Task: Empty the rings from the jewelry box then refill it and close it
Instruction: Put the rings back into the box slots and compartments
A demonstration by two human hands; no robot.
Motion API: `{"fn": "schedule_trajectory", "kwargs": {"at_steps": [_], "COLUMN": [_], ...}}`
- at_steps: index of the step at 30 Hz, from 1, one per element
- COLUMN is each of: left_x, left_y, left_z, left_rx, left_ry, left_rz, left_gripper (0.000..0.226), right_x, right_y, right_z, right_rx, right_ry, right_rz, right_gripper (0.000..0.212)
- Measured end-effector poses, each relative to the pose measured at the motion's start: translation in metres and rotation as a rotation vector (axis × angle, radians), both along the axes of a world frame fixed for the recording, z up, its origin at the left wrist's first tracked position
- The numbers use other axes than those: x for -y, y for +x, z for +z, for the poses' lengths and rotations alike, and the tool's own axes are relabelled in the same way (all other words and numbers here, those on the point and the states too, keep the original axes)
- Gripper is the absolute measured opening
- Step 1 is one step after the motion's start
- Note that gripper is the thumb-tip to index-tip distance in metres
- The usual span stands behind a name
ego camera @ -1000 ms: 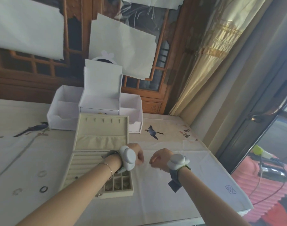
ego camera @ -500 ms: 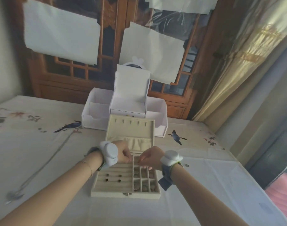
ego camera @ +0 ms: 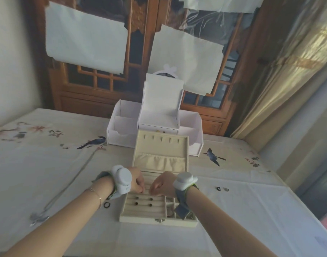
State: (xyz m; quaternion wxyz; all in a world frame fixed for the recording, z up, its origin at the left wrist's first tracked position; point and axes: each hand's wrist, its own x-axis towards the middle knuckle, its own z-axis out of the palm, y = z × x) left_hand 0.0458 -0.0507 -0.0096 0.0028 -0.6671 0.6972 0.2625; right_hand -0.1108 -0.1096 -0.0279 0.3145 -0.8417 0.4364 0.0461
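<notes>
The beige jewelry box (ego camera: 159, 220) lies open on the table, its lid (ego camera: 160, 153) standing up behind. Several dark rings (ego camera: 136, 198) sit in the ring rows at its left, and small jewelry fills the compartments (ego camera: 170, 212) at its right. My left hand (ego camera: 137, 180) hovers over the back ring rows, thumb and fingers pinching a small dark ring. My right hand (ego camera: 163, 184) is beside it, fingers curled down onto the same rows; what they hold is hidden. One black ring (ego camera: 107, 205) lies on the cloth left of the box, two rings (ego camera: 222, 189) lie to its right.
A white organiser (ego camera: 121, 134) with an open lid stands right behind the jewelry box. A silver necklace (ego camera: 39, 217) lies on the cloth at the left, its chain running diagonally up. The table's right edge (ego camera: 296, 193) falls off towards a curtain.
Both hands have moved from the cloth right of the box to the back ring rows. The view has swung left, centring the box.
</notes>
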Motion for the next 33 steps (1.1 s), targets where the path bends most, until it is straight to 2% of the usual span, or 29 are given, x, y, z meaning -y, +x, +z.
{"fn": "schedule_trajectory", "kwargs": {"at_steps": [5, 9, 15, 16, 19, 21, 23, 26, 28, 33], "left_x": [0.003, 0.01, 0.018, 0.019, 0.022, 0.024, 0.026, 0.03, 0.031, 0.031], "left_y": [0.004, 0.006, 0.005, 0.005, 0.006, 0.007, 0.007, 0.008, 0.01, 0.011], "left_z": [-0.004, -0.008, -0.011, -0.012, -0.011, -0.009, -0.009, -0.011, -0.013, -0.019], "left_rx": [0.006, 0.031, 0.083, 0.087, 0.082, 0.075, 0.059, 0.042, 0.039, 0.033], "left_ry": [0.007, 0.026, 0.06, 0.061, 0.081, 0.093, 0.1, 0.117, 0.123, 0.072], "left_rz": [-0.03, -0.047, -0.032, -0.033, -0.043, -0.055, -0.064, -0.063, -0.059, -0.019], "left_gripper": [0.027, 0.026, 0.027, 0.026, 0.027, 0.028, 0.029, 0.029, 0.028, 0.023], "right_x": [0.003, 0.01, 0.006, 0.005, 0.012, 0.026, 0.017, 0.014, 0.015, 0.018], "right_y": [0.007, 0.012, 0.014, 0.017, 0.022, 0.023, 0.022, 0.017, 0.015, 0.019], "right_z": [-0.003, -0.009, 0.005, 0.006, -0.003, -0.019, -0.01, -0.003, -0.003, -0.011], "right_rx": [-0.103, -0.2, -0.202, -0.227, -0.365, -0.403, -0.397, -0.274, -0.2, -0.275], "right_ry": [0.001, -0.012, 0.081, 0.086, -0.012, -0.037, -0.045, 0.033, 0.082, -0.04], "right_rz": [-0.012, -0.03, -0.032, -0.03, -0.027, -0.026, -0.003, -0.015, -0.032, -0.045], "right_gripper": [0.021, 0.044, 0.035, 0.038, 0.065, 0.071, 0.065, 0.038, 0.033, 0.016]}}
